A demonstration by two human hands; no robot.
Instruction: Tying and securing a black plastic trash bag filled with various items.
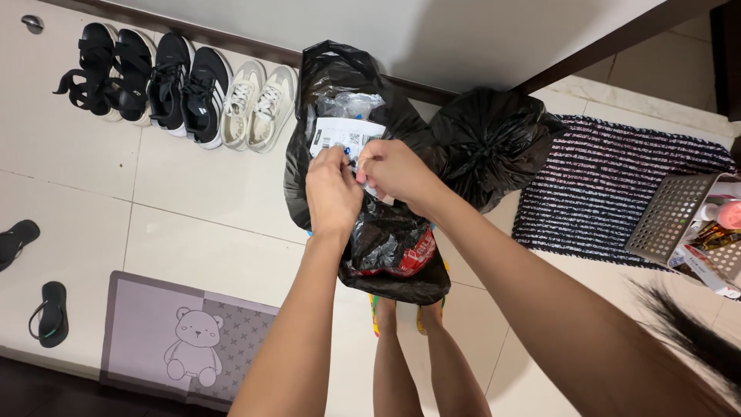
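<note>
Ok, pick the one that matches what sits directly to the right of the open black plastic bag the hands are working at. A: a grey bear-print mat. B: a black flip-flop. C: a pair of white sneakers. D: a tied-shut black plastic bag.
D: a tied-shut black plastic bag rests against the right side of the open black plastic bag, which both the left hand and right hand grip at its mouth.

A home entryway: pale floor tiles, a row of shoes along the wall — black sandals, black sneakers, cream sneakers — black flip-flops, a grey teddy-bear doormat, a striped woven rug, and tied black rubbish bags.
</note>
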